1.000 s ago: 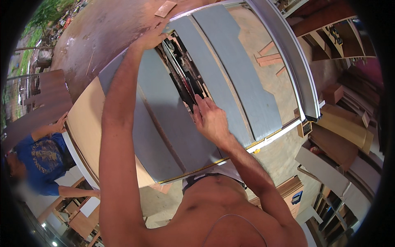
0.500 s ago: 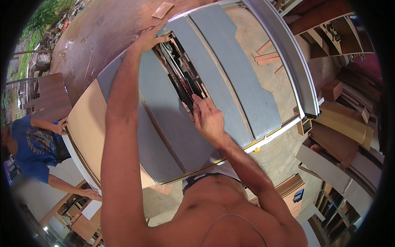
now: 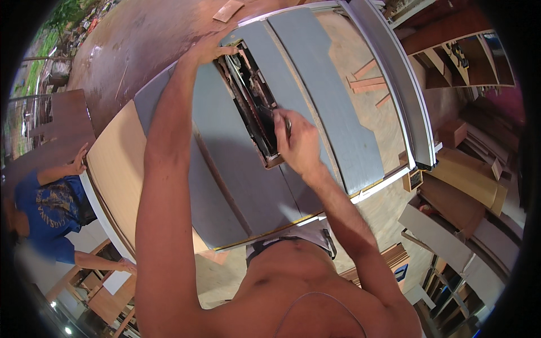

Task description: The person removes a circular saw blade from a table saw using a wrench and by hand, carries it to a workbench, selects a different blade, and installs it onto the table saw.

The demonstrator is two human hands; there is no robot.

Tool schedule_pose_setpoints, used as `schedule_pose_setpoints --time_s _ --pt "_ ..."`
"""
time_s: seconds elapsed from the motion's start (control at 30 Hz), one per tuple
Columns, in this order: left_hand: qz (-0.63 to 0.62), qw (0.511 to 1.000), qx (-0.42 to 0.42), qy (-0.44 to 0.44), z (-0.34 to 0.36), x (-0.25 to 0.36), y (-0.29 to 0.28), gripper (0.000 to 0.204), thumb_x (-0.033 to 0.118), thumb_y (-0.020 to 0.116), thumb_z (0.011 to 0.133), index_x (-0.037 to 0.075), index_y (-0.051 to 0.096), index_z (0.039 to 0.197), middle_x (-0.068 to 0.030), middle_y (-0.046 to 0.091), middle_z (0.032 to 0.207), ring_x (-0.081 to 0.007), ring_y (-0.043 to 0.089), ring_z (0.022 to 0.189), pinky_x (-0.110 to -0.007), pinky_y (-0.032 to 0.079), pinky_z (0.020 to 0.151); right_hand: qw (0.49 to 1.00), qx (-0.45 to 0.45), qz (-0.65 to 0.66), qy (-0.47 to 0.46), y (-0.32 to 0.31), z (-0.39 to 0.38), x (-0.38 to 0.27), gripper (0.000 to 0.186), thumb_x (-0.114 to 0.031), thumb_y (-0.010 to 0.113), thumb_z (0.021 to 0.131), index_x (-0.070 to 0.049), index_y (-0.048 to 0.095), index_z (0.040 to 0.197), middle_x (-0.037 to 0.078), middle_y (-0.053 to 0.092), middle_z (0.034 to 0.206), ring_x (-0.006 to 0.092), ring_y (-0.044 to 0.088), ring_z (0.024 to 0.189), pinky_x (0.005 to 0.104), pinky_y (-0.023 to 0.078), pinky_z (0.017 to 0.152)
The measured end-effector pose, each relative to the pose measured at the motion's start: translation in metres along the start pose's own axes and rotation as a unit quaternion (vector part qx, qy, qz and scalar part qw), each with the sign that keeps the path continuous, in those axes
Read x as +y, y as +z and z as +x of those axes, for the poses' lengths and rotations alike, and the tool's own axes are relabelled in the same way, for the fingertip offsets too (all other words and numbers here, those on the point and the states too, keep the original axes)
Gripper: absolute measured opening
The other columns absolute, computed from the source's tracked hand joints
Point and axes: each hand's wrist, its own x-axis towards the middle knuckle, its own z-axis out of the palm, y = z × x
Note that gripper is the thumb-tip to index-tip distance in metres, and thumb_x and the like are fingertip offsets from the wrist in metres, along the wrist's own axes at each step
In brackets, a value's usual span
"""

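Across a large grey board (image 3: pixel 248 197) runs a long rectangular slot (image 3: pixel 262 132) with dark, rough-edged innards. My left hand (image 3: pixel 205 53) lies at the slot's far end, its visible finger stretched over the rim; its other fingers are partly hidden. Closer to me, on the slot's right side, my right hand (image 3: pixel 300 138) is closed around a small, dark, narrow tool (image 3: pixel 265 111). The tool points into the slot; most of it is covered by my fingers, so its kind does not show.
At the left, a person in a blue shirt (image 3: pixel 53 203) stands by the pale wood panel (image 3: pixel 115 158). A white frame edge (image 3: pixel 403 84) bounds the right side. Beyond it are open wooden shelves (image 3: pixel 451 73) and stacked boards (image 3: pixel 468 219). Wood offcuts (image 3: pixel 369 84) lie on the floor.
My right hand has shifted right and turned, baring the slot's near end. My left hand stays at the far end. The other person's upper hand has risen from the panel edge.
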Motion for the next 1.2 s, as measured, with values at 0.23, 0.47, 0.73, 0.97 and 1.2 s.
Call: schedule_pose_setpoints --time_s 0.23,0.47,0.73,0.97,1.2 --pt "-0.013 0.999 -0.026 -0.026 0.006 0.009 0.001 0.086 0.048 0.073 0.090 0.028 0.032 0.163 -0.0129 0.038 0.165 -0.0327 0.034 0.152 -0.047 0.029 0.124 0.985 -0.164 -0.025 -0.043 -0.001 0.099 0.021 0.032 -0.029 0.058 0.104 -0.001 0.069 0.094 0.018 0.065 0.065 0.0385 0.066 0.061 0.0437 0.052 0.060" --pt "0.036 0.999 0.003 -0.016 0.004 -0.008 0.008 0.087 0.052 0.073 0.090 0.031 0.030 0.164 -0.0141 0.042 0.163 -0.0344 0.040 0.149 -0.047 0.033 0.123 0.972 -0.213 -0.042 -0.087 0.037 0.150 0.018 0.040 -0.034 0.056 0.102 0.004 0.070 0.097 0.029 0.066 0.075 0.0481 0.066 0.077 0.0557 0.052 0.075" --pt "0.022 0.999 0.024 -0.002 0.008 -0.022 0.019 0.083 0.032 0.076 0.093 0.041 0.031 0.161 -0.0122 0.055 0.152 -0.0368 0.054 0.137 -0.050 0.046 0.113 0.961 -0.256 -0.085 -0.056 0.055 0.176 0.010 0.040 -0.036 0.054 0.101 -0.004 0.074 0.114 0.027 0.069 0.081 0.0465 0.068 0.083 0.0546 0.053 0.082" --pt "-0.010 0.999 0.042 0.018 0.012 -0.028 0.025 0.088 0.009 0.075 0.090 0.041 0.032 0.160 -0.0113 0.056 0.151 -0.0353 0.058 0.132 -0.049 0.049 0.109 0.966 -0.234 -0.107 -0.037 0.066 0.168 0.012 0.038 -0.040 0.053 0.102 -0.016 0.076 0.120 0.024 0.072 0.081 0.0451 0.069 0.083 0.0531 0.055 0.083" --pt "-0.003 0.999 0.024 0.027 0.007 -0.015 0.011 0.092 -0.003 0.069 0.086 0.034 0.032 0.162 -0.0123 0.051 0.155 -0.0350 0.053 0.138 -0.046 0.044 0.115 0.975 -0.219 -0.038 0.013 0.073 0.176 0.019 0.064 -0.060 0.051 0.102 0.000 0.075 0.104 0.026 0.072 0.085 0.0454 0.069 0.085 0.0539 0.053 0.080"
